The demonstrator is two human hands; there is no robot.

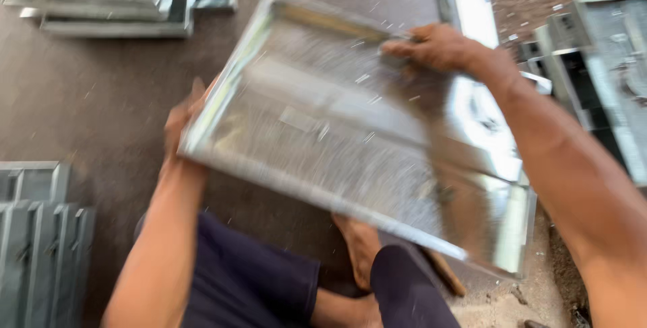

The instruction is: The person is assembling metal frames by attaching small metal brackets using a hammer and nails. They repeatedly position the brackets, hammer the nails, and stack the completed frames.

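Above the lap and floor (101, 99), held tilted: shallow galvanized sheet-metal tray (337, 133), shiny grey, folded raised rims, blurred. Left hand (185, 116) clamped on near-left edge, mostly hidden behind it. Right hand (438, 48) gripping far rim, fingers curled over. Risks, judged: cut fingers from thin edges; slipping from the two-edge grip onto bare foot (360, 247) below; knocking similar metal pieces (593, 65) at right.

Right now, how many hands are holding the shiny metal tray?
2. The left hand grips the metal tray at its left edge, mostly hidden behind it. The right hand holds the tray's top edge, fingers curled over the rim.
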